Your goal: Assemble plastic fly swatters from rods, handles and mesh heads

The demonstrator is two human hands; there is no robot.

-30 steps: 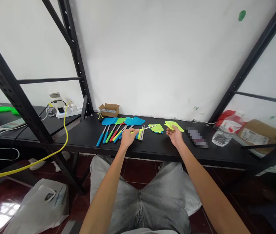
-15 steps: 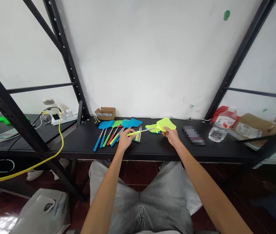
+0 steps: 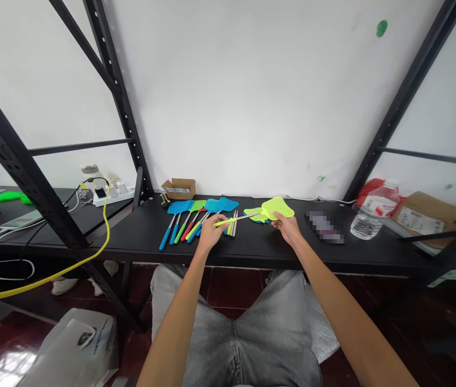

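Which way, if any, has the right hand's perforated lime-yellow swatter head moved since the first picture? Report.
Yes: the lime-yellow swatter head has moved left, away from the clear plastic bottle, towards the left hand.

Likely workshop: black metal-framed workbench

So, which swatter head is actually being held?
The yellow-green head pinched in the right hand; the other heads lie unheld on the desk.

Open black tabletop at front centre leaves passage between the bare left forearm and right forearm; long-handled blue, green and red swatters crowd the left.
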